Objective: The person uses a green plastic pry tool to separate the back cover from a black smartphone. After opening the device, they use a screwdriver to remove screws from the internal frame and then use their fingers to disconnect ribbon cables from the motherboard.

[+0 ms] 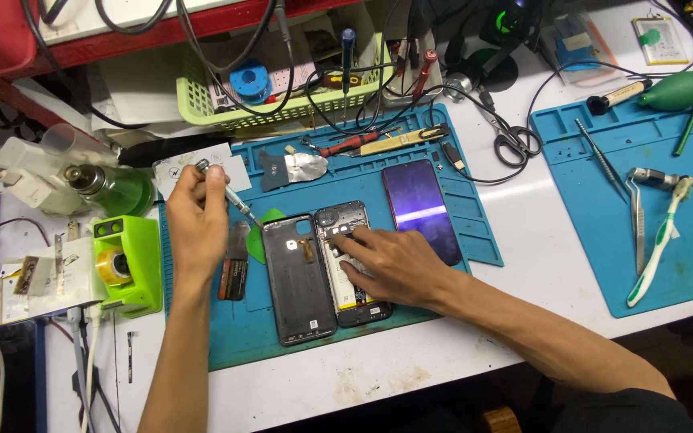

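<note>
At frame centre, the opened phone on the blue mat is pressed by the right hand, nothing grasped. Beside it lies the back cover. Farther left, a screwdriver is gripped by the left hand.

White bench — two blue mats, scissors.

Black-handled scissors lie on white bench; green basket of tools well left of scissors, toothbrush and tweezers right, green tape dispenser far left.
</note>
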